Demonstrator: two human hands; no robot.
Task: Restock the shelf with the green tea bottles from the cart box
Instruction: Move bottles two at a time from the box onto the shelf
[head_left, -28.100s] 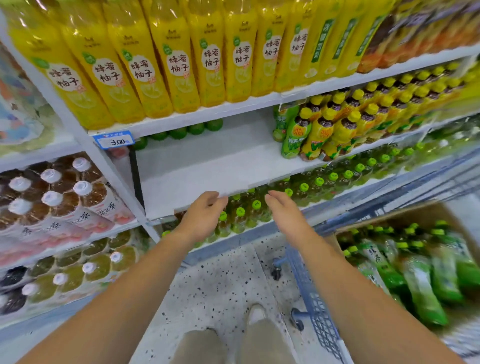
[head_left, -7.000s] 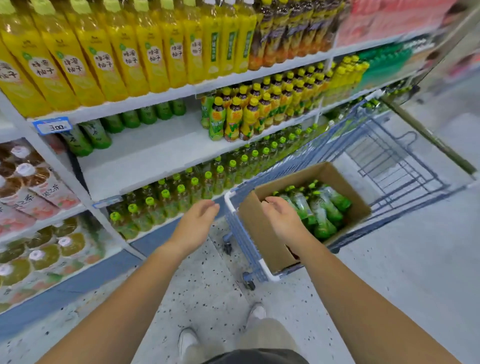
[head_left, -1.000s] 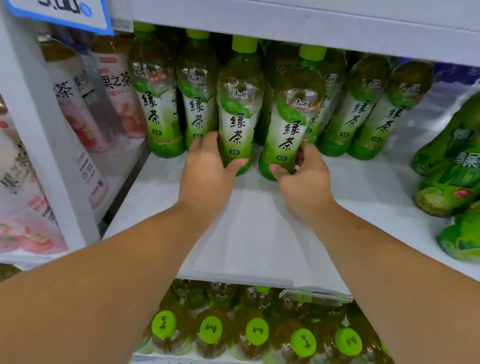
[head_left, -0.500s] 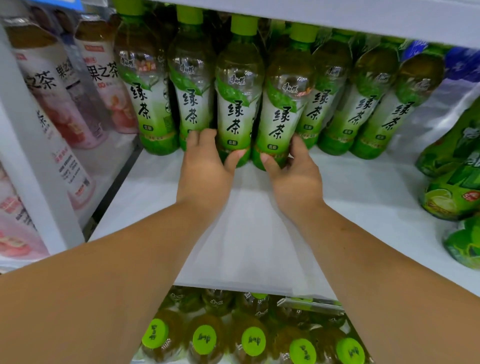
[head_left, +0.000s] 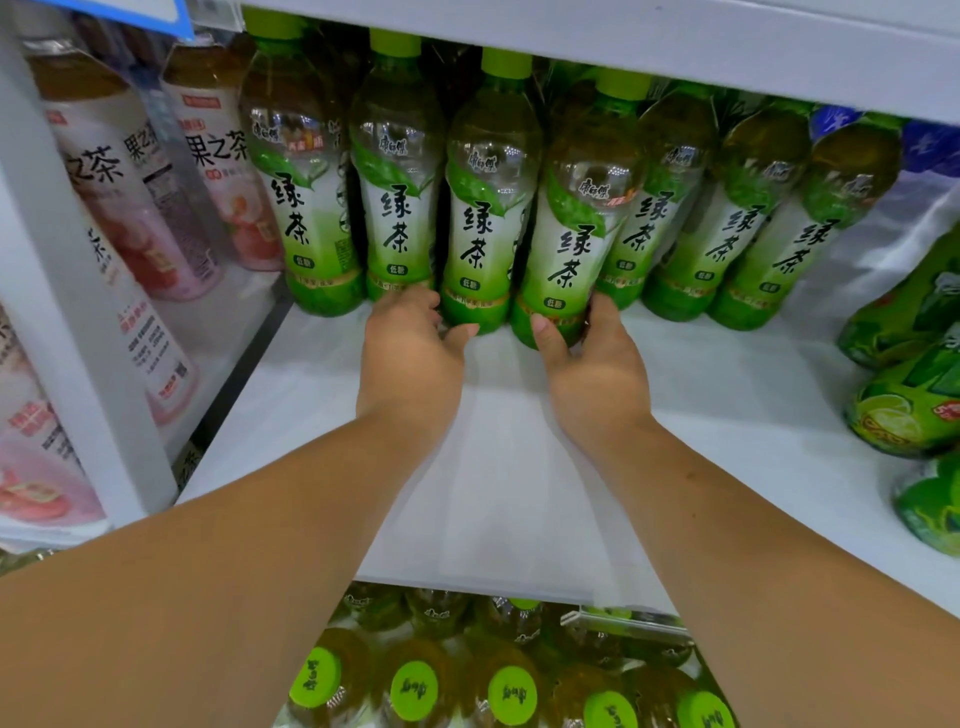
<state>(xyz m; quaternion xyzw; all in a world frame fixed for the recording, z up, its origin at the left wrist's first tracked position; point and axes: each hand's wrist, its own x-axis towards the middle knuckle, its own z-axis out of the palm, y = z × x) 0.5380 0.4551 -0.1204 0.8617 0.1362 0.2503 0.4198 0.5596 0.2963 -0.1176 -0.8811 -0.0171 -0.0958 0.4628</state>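
Observation:
Several green tea bottles with light green caps stand upright in a row at the back of the white shelf (head_left: 519, 493). My left hand (head_left: 410, 353) grips the base of one bottle (head_left: 485, 208), thumb on its front. My right hand (head_left: 592, 364) grips the base of the neighbouring bottle (head_left: 576, 223), thumb on its left side and fingers round its right. Both bottles stand on the shelf, in line with the others. The cart box is out of view.
Pink fruit tea bottles (head_left: 156, 197) fill the bay to the left, behind a white upright (head_left: 78, 338). Green-wrapped bottles (head_left: 914, 374) lie at the right edge. More green-capped bottles (head_left: 415, 686) sit on the shelf below. A shelf board (head_left: 675, 47) runs close overhead.
Both hands have pushed their two bottles further back into the row over the last second. The view has moved closer to the shelf.

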